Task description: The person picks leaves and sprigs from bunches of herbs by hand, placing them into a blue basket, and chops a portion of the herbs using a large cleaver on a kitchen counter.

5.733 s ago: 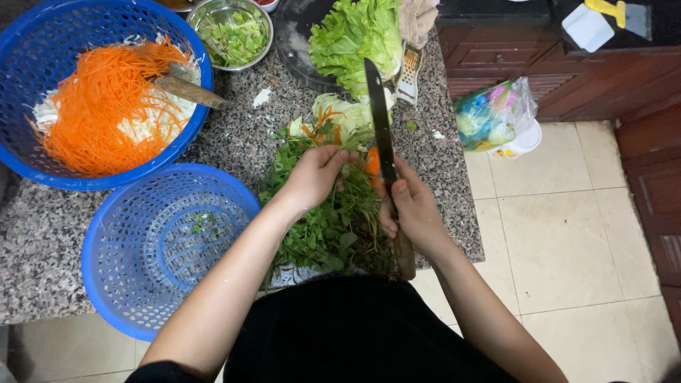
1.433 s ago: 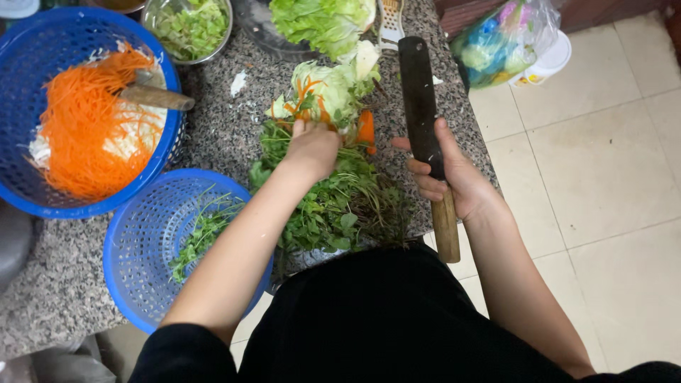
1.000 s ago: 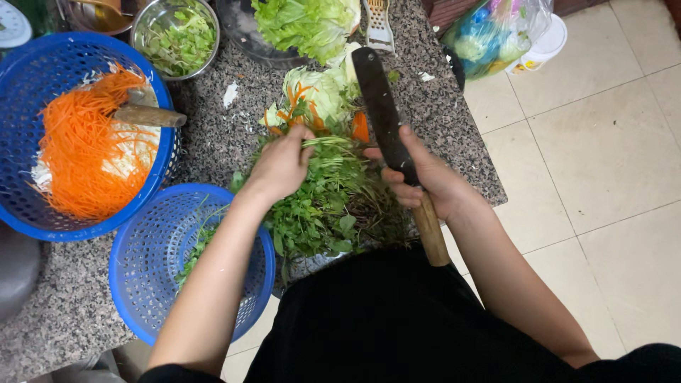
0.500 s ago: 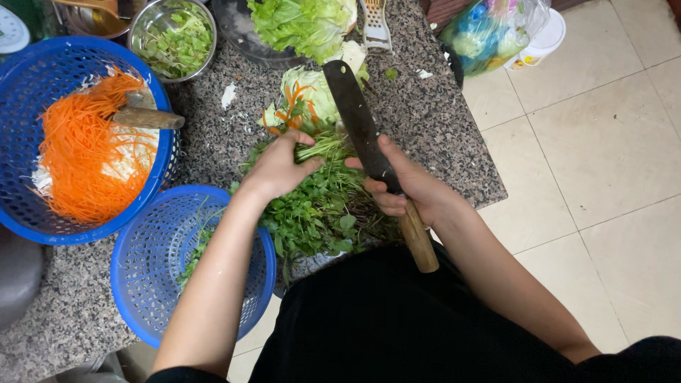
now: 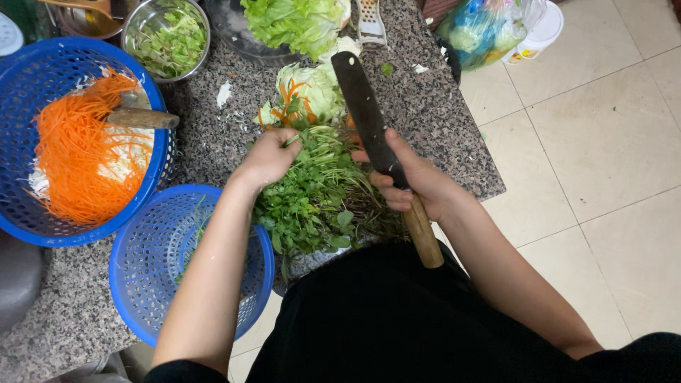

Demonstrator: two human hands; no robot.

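Note:
A heap of green leafy herbs (image 5: pixel 312 198) lies on the speckled granite counter (image 5: pixel 220 135) in front of me. My left hand (image 5: pixel 269 157) rests on the far left of the heap, fingers curled into the stems. My right hand (image 5: pixel 415 184) is closed around a long dark cleaver (image 5: pixel 365 113) with a wooden handle (image 5: pixel 423 237), the blade pointing away over the herbs. Just beyond the herbs sits a cabbage piece with carrot shreds (image 5: pixel 306 93).
A big blue basket (image 5: pixel 28 78) of shredded carrot holds a wooden-handled tool (image 5: pixel 142 118). A smaller blue basket (image 5: pixel 152 269) stands at the counter's near edge. A steel bowl of greens (image 5: pixel 167 39), lettuce (image 5: pixel 294 21), a grater (image 5: pixel 370 18) and a plastic bag (image 5: pixel 482 32) lie further back. Tiled floor is on the right.
My left hand has shifted along the herb heap, gathering the stems. The cleaver in my right hand has swung left from beside the heap to over it.

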